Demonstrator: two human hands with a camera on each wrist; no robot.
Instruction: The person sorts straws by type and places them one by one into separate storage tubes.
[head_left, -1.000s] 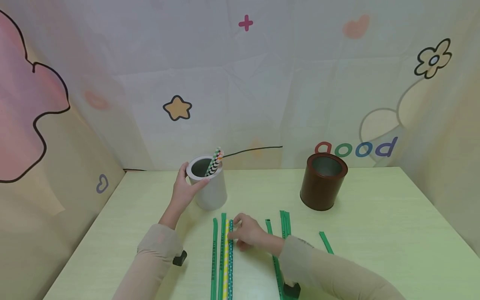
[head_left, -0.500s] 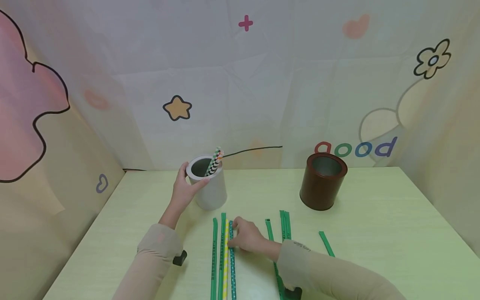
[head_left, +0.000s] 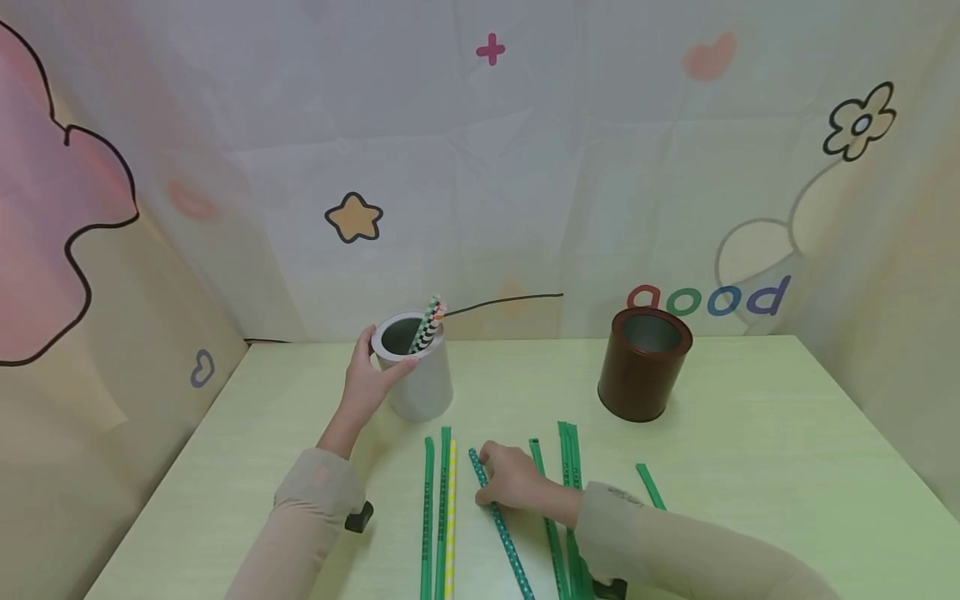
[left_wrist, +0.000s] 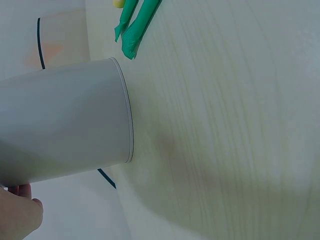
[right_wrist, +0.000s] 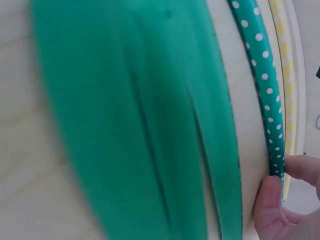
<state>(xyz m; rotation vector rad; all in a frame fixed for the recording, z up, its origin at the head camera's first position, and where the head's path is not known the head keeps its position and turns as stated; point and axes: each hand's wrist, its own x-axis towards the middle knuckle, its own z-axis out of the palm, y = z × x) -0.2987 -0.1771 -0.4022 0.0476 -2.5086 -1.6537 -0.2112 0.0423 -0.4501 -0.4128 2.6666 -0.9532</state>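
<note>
Brown canister point(head_left: 643, 379), printed cloth point(head_left: 517, 192)
The canister stands beyond and rightward of the right fingers point(head_left: 491, 452); the cloth's orange star point(head_left: 354, 218) shows above the left fingers point(head_left: 364, 342).

Booth-like tabletop set-up, kind of building unclear: one pale wood-grain table point(head_left: 765, 450), enclosed behind and at both sides by creased, cartoon-printed cloth point(head_left: 420, 117).

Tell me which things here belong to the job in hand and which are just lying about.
Likely part of the job:
dotted straw, pinched by the right hand
pale cup, held by the left hand
patterned straws, leaning inside it

Apparently just lying about, untouched:
yellow straw
green strips
brown cup
</note>
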